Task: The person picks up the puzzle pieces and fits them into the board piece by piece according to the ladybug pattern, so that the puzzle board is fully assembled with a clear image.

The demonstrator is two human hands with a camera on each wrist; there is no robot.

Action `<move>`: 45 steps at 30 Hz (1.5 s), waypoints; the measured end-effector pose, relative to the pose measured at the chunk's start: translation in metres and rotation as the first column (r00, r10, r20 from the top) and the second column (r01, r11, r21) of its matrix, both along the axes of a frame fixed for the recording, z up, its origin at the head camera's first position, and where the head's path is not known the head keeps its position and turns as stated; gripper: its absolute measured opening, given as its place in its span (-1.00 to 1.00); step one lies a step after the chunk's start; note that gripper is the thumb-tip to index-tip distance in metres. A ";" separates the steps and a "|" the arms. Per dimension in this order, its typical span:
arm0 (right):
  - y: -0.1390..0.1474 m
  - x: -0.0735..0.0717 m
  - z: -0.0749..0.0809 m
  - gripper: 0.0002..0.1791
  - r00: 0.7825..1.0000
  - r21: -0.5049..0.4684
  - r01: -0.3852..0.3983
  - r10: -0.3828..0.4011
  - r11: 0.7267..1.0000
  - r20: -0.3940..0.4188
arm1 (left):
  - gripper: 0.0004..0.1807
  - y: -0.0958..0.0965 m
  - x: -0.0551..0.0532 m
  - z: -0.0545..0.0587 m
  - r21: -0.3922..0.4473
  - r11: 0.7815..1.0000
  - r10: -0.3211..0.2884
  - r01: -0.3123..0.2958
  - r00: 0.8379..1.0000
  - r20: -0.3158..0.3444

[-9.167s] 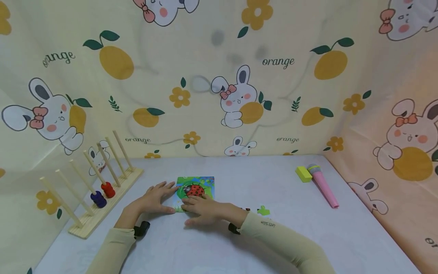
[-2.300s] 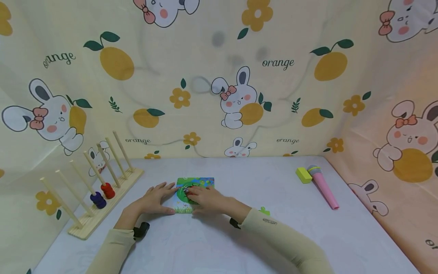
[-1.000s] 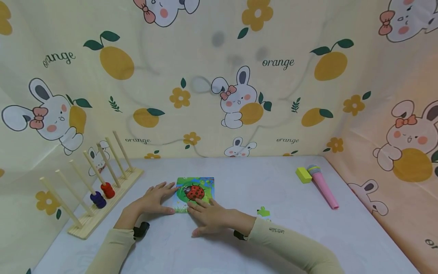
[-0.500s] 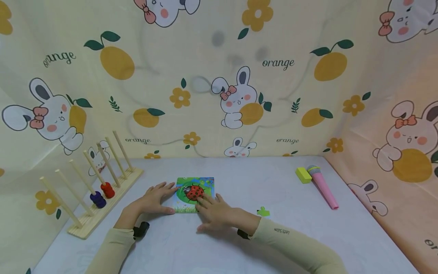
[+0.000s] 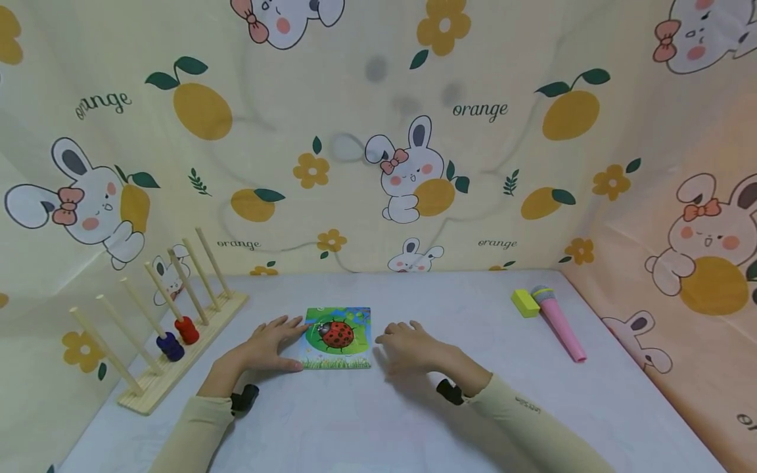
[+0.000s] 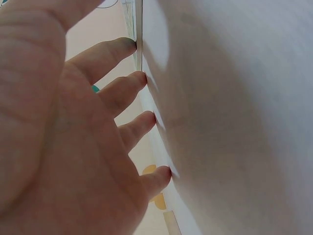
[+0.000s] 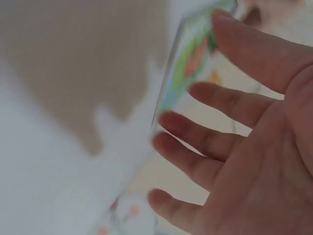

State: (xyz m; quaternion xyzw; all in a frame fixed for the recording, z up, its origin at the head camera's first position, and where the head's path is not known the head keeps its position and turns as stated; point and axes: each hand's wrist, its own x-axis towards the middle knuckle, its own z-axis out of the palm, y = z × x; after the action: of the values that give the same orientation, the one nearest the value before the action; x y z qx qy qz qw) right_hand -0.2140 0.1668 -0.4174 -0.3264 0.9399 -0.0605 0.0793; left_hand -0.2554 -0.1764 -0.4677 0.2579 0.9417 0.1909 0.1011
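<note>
A square jigsaw puzzle [image 5: 343,358] with a ladybug picture lies flat at the middle of the table. My left hand [image 5: 266,346] rests at its left side with fingers spread; in the left wrist view, the index fingertip [image 6: 128,45] meets the board's edge and the other fingertips touch the table. To the right of the board, my right hand [image 5: 411,348] is held apart from it, its fingers loosely bent and nothing in them. The right wrist view shows that hand's separated fingers [image 7: 210,139], with the blurred puzzle beyond.
A wooden peg rack [image 5: 195,341] stands at the left, with purple beads [image 5: 170,345] and red beads [image 5: 186,330] on two pegs. At the right back lie a yellow block [image 5: 525,303] and a pink toy microphone [image 5: 558,322]. A patterned cloth [image 5: 355,223] hangs behind the table.
My right hand has withdrawn from the ladybug board to the right. A green puzzle piece seen right of the board earlier is out of sight where my right arm now lies. The left hand stays put.
</note>
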 end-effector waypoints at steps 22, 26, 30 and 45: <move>0.118 0.025 -0.013 -0.48 0.964 -0.195 0.237 -0.205 0.952 0.170 | 0.01 0.001 0.000 0.000 -0.003 1.000 -0.006 0.006 1.000 0.003; 0.118 0.025 -0.014 -0.50 0.964 -0.217 0.244 -0.211 0.945 0.161 | 0.01 0.000 0.001 0.001 0.006 1.000 -0.008 0.008 1.000 -0.002; 0.119 0.025 -0.015 -0.49 0.961 -0.225 0.251 -0.215 0.942 0.172 | 0.01 -0.001 0.000 0.001 0.010 1.000 -0.014 0.014 1.000 -0.003; 0.121 0.021 -0.018 -0.55 0.960 -0.296 0.246 -0.191 0.923 0.204 | 0.01 -0.001 -0.001 0.001 0.000 1.000 -0.019 0.019 1.000 -0.004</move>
State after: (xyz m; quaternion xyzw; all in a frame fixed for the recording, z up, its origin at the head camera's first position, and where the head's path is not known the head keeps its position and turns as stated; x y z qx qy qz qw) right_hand -0.1927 0.2882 -0.4358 -0.2214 0.9381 -0.2475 0.0986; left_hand -0.2563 -0.1770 -0.4671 0.2670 0.9395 0.1893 0.1011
